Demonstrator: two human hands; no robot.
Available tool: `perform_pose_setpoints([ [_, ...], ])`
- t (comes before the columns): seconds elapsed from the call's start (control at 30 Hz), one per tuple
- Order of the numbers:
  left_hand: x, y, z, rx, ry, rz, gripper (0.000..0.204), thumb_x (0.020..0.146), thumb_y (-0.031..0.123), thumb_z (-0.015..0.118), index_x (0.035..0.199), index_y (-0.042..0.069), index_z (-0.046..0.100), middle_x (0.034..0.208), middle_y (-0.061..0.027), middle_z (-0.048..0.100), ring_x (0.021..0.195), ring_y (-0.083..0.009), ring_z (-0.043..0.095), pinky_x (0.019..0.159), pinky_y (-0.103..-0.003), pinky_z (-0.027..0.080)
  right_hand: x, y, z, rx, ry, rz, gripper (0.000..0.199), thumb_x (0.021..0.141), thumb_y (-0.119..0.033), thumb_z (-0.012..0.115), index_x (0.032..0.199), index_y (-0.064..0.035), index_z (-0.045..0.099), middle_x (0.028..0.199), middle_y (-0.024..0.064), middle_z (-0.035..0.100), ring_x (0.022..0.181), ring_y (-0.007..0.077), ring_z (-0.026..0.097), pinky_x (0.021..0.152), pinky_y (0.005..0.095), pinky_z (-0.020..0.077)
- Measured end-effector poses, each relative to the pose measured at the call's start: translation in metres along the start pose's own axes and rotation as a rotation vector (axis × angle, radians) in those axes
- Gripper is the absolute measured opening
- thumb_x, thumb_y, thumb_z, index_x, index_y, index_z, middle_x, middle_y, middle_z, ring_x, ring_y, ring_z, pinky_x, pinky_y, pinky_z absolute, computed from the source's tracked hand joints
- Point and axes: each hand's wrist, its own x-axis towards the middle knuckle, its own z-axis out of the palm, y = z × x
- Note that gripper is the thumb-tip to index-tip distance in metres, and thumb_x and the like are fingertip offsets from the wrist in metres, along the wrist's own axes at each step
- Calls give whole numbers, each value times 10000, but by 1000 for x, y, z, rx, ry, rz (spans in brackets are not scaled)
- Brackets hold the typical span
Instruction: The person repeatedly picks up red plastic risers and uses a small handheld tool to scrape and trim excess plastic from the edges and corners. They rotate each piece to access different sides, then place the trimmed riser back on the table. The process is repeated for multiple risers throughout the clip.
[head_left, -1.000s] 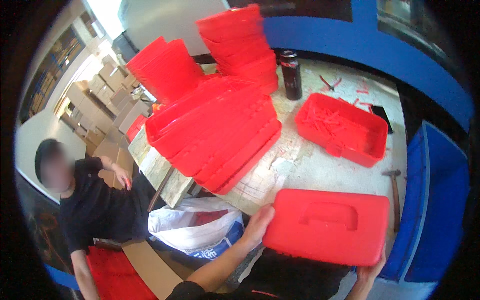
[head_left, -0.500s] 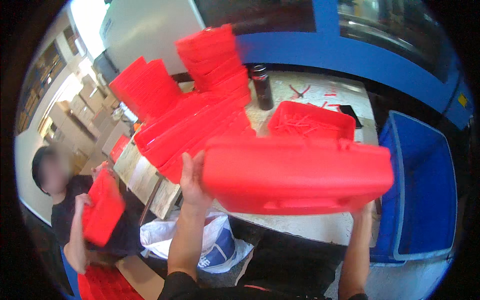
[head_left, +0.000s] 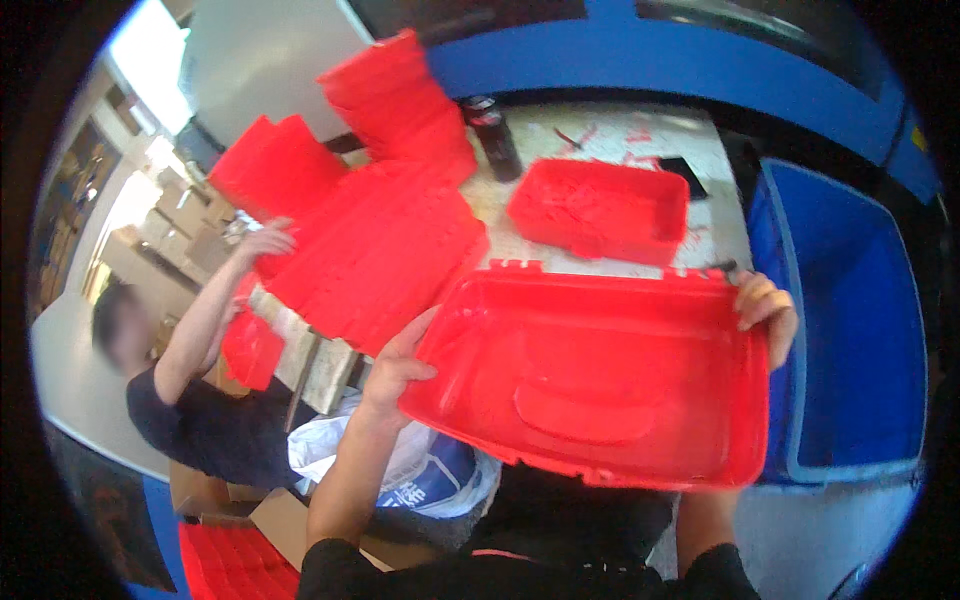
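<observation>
Between my hands I hold a red plastic case lid [head_left: 600, 375], its hollow inner side facing me and hinge tabs along its far edge. My left hand [head_left: 395, 375] grips the lid's left end, thumb over the rim. At the far right corner, my right hand [head_left: 768, 315] is wrapped round the edge, with yellowish tape on a finger. Just beyond the lid, a red bin [head_left: 640, 245] with small red plastic pieces [head_left: 575, 205] in it rests on the worktable [head_left: 725, 235]. A pile of nested red case parts [head_left: 385, 250] lies left of the bin.
Taller red stacks [head_left: 400, 110] stand behind the pile, beside a dark bottle [head_left: 495, 140]. A phone [head_left: 683, 176] lies past the bin. The blue tub [head_left: 860, 330] is at right, a white sack [head_left: 410, 470] below the table. A co-worker's hand [head_left: 265, 242] reaches the pile from the left.
The lid has turned from its outer face to its hollow inside and come lower and nearer. My right hand has moved up to its far corner. The co-worker has reached toward the pile.
</observation>
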Motion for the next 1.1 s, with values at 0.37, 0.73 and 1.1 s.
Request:
perform_pose_setpoints([
  [0.37,8,184,32,384,357,755,796,633,-154,442,1415,-15,503,1458,-172,504,1319,-284,518,998,-342,519,-95,12,47,-266,511,860,99,1019,-136,531,1022,-60,594,888,10,572,761,85,508,705,233,414],
  [0.73,69,225,-113,260,804,1024,682,642,-177,409,1286,-57,600,1257,-171,613,982,-233,630,812,-283,520,-168,-14,45,-181,379,1087,79,995,-88,542,938,-71,594,747,3,558,654,94,493,614,244,389],
  [1.1,-8,100,1,107,416,577,749,614,-153,448,1349,-42,543,1362,-192,571,1226,-272,582,1020,-364,498,-35,-89,119,-1313,-461,84,688,890,-355,711,1435,-69,404,1430,204,466,1400,405,378,1160,608,260],
])
